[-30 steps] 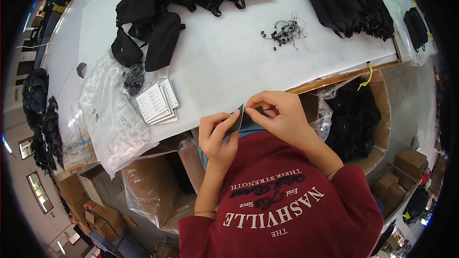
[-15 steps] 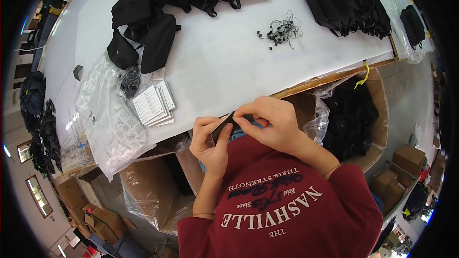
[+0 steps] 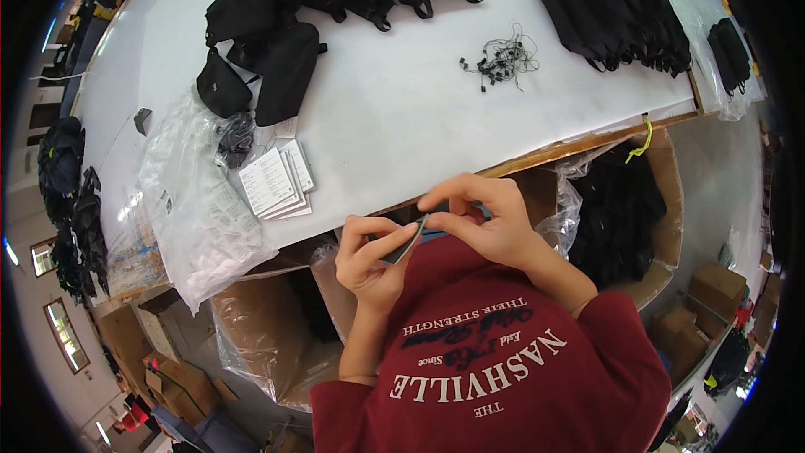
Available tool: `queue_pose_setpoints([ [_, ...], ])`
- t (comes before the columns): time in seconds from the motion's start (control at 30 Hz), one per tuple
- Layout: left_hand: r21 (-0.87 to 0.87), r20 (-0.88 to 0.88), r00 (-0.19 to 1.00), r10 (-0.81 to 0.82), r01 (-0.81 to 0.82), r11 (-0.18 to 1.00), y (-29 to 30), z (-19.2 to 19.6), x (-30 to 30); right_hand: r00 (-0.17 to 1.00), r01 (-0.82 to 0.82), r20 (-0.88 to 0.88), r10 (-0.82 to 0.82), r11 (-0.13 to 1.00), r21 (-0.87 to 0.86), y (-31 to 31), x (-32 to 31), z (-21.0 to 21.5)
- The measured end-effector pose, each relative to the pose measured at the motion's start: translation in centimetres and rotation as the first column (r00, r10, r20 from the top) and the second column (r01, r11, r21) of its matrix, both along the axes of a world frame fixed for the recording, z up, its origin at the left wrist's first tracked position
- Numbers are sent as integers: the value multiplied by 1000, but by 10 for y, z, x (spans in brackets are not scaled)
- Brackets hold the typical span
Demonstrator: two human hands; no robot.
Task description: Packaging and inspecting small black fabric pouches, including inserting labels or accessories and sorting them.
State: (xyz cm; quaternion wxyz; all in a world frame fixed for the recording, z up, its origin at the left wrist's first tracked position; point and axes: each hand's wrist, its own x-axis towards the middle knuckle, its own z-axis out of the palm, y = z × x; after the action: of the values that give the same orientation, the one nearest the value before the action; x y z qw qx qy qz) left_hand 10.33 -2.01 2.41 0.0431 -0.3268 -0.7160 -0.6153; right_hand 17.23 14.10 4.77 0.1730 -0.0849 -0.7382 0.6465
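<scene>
Close to the table's front edge, my left hand (image 3: 374, 265) pinches a small flat black piece (image 3: 401, 252) between thumb and fingers. A paler edge shows along its top. Thumb and fingers of my right hand (image 3: 495, 222) are closed on its other end, which is partly hidden behind them. The exact kind of this piece cannot be made out. Left of my hands lies a fanned stack of white printed cards (image 3: 270, 183). Farther off on the tabletop, black tag strings with small plastic ends (image 3: 506, 63) form a tangled pile.
Black fabric pouches with loops (image 3: 289, 75) are heaped at the far left, and more black pouches (image 3: 616, 17) at the far right. A clear plastic bag (image 3: 197, 226) hangs over the front-left edge. Below the table stand open cartons (image 3: 667, 201), one holding black goods.
The black piece has turned so that its pale edge now shows. My right fingers have shifted slightly along it, and the whole view has moved a little.
</scene>
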Motion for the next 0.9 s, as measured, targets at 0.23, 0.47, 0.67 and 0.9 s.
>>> queue_pose_setpoints([
  [0.23,458,639,523,-564,330,825,-11,-15,-14,984,-156,86,159,987,-41,10,6,-11],
  [0.47,72,652,658,-377,442,894,-9,-7,-16,939,-292,165,303,952,-89,13,2,-20],
  [0.67,40,610,712,-348,411,911,27,-5,-51,873,-329,192,448,832,-446,27,-3,-36],
  [0.9,-320,-136,912,388,-411,853,129,-48,-259,955,-123,207,213,919,-374,40,8,-44],
])
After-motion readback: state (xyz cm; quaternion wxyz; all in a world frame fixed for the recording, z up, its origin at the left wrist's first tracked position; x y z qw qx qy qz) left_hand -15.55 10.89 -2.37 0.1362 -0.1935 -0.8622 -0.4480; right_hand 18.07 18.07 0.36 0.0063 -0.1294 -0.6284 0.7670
